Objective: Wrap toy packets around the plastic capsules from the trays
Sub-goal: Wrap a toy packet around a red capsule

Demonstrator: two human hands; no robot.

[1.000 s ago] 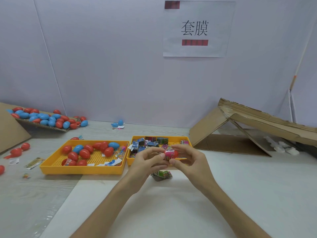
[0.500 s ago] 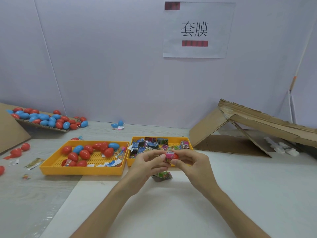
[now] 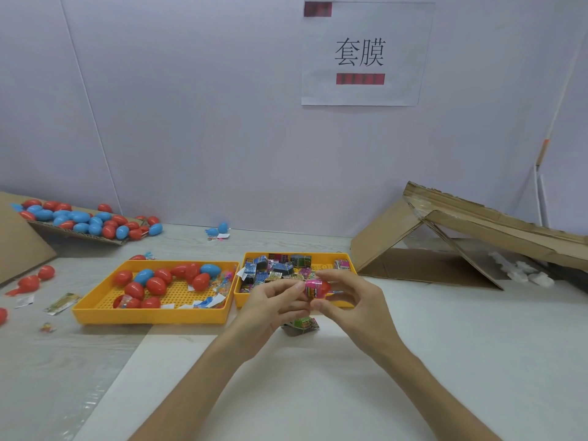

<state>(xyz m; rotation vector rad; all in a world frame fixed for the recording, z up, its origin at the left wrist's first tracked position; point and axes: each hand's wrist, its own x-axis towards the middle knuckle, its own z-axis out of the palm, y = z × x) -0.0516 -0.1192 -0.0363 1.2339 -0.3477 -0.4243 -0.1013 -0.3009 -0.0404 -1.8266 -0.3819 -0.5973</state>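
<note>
Both hands pinch one red capsule (image 3: 324, 286) with a pink packet (image 3: 312, 288) round it, held above the right tray (image 3: 241, 296) (near edge): left hand (image 3: 270, 308) and right hand (image 3: 353, 300) fingers curled on it.

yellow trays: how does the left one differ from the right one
The left tray holds mostly red and blue capsules; the right tray holds printed toy packets. The left tray looks wider and lies fully in view; the right tray's front is partly covered by the left hand and right hand. Both are yellow and sit side by side.
</note>
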